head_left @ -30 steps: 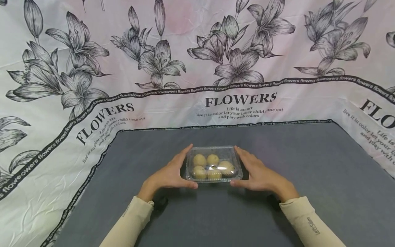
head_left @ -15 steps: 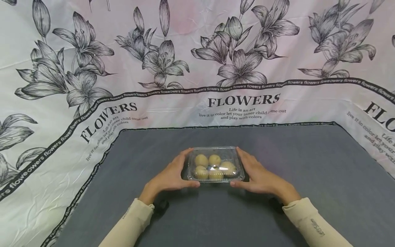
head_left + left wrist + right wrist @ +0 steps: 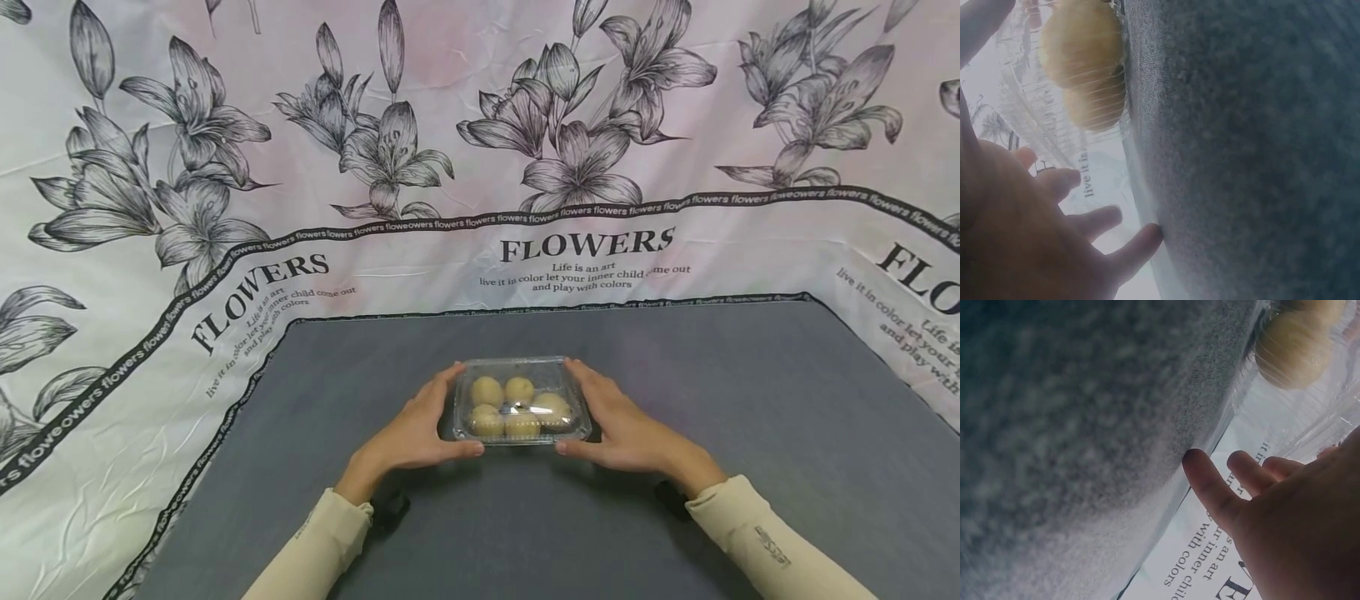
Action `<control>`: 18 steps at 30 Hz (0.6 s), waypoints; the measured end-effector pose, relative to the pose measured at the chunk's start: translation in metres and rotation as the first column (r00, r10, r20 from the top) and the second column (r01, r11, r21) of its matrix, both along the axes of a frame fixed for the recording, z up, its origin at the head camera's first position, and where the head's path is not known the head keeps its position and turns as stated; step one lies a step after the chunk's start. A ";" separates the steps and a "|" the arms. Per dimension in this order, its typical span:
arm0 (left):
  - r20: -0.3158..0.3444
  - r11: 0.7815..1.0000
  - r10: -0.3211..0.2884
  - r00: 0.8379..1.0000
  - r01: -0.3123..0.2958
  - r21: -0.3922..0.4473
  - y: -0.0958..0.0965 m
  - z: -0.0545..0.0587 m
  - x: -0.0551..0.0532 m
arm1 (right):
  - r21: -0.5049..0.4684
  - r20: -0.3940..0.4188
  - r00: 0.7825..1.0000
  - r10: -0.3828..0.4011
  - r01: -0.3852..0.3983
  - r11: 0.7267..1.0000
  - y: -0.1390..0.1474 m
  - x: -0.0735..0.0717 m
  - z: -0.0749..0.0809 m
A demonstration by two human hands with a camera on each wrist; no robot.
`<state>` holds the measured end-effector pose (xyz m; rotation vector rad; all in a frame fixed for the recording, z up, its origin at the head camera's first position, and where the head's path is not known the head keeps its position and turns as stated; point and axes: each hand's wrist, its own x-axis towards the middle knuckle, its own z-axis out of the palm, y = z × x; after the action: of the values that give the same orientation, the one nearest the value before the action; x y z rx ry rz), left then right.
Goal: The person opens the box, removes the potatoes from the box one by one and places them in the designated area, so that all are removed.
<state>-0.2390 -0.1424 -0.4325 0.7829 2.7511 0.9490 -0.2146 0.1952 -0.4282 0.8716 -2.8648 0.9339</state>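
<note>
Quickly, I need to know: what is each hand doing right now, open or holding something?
Left hand: holding the box at its left end.
Right hand: holding the same box at its right end.

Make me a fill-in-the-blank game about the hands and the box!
1. The clear box is ____ the left hand and the right hand.
2. The yellowish things inside look ____, not square.
3. Big letters on the cloth straight behind the box spell ____.

Missing words: between; round; FLOWERS.
</note>
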 end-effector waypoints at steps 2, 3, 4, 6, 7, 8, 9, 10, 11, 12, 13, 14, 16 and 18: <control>-0.008 1.000 -0.004 1.000 0.004 0.001 0.000 0.000 0.000 | 0.003 -0.017 1.000 0.002 -0.001 1.000 -0.001 -0.001 0.000; -0.011 1.000 -0.007 1.000 0.007 0.002 0.000 0.000 0.000 | 0.004 -0.024 1.000 0.002 -0.002 1.000 -0.001 -0.001 0.000; -0.013 1.000 -0.010 1.000 0.010 0.001 0.000 0.000 0.000 | 0.005 -0.029 1.000 0.004 -0.004 1.000 -0.001 -0.002 -0.001; -0.012 1.000 -0.015 1.000 0.015 0.002 0.001 0.001 0.000 | 0.004 -0.039 0.999 0.009 -0.009 1.000 -0.001 -0.002 -0.001; -0.013 1.000 -0.018 1.000 0.018 0.004 0.001 0.001 0.000 | 0.005 -0.044 0.999 0.010 -0.010 1.000 -0.001 -0.002 -0.002; -0.011 1.000 -0.020 1.000 0.020 0.006 0.001 0.001 0.000 | 0.006 -0.045 0.999 0.009 -0.009 1.000 -0.002 -0.002 -0.002; -0.011 1.000 -0.022 1.000 0.022 0.007 0.002 0.001 0.000 | 0.007 -0.050 0.999 0.010 -0.010 1.000 -0.002 -0.001 -0.002; -0.010 1.000 -0.022 1.000 0.023 0.008 0.002 0.001 0.000 | 0.009 -0.051 0.999 0.008 -0.007 1.000 -0.002 -0.001 -0.002; -0.010 1.000 -0.022 1.000 0.022 0.010 0.002 0.001 0.000 | 0.010 -0.054 0.999 0.006 -0.005 1.000 -0.003 -0.001 -0.002; -0.010 1.000 -0.021 1.000 0.021 0.010 0.002 0.001 0.000 | 0.011 -0.052 0.999 0.001 0.000 1.000 -0.003 -0.001 -0.002; -0.012 1.000 -0.021 1.000 0.021 0.010 0.002 0.001 0.000 | 0.013 -0.050 0.999 -0.004 0.005 1.000 -0.004 -0.001 -0.002; -0.013 1.000 -0.019 1.000 0.019 0.009 0.002 0.001 0.000 | 0.015 -0.046 0.999 -0.009 0.010 1.000 -0.004 -0.001 -0.002; -0.015 1.000 -0.017 1.000 0.017 0.010 0.002 0.001 0.000 | 0.019 -0.031 0.999 -0.021 0.021 1.000 -0.005 0.000 -0.002; -0.015 1.000 -0.015 1.000 0.015 0.014 0.002 0.001 0.000 | 0.024 -0.018 0.999 -0.029 0.030 0.999 -0.006 0.000 -0.001</control>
<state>-0.2388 -0.1401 -0.4313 0.8149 2.7504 0.9641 -0.2141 0.1890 -0.4290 0.8327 -2.8720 0.8860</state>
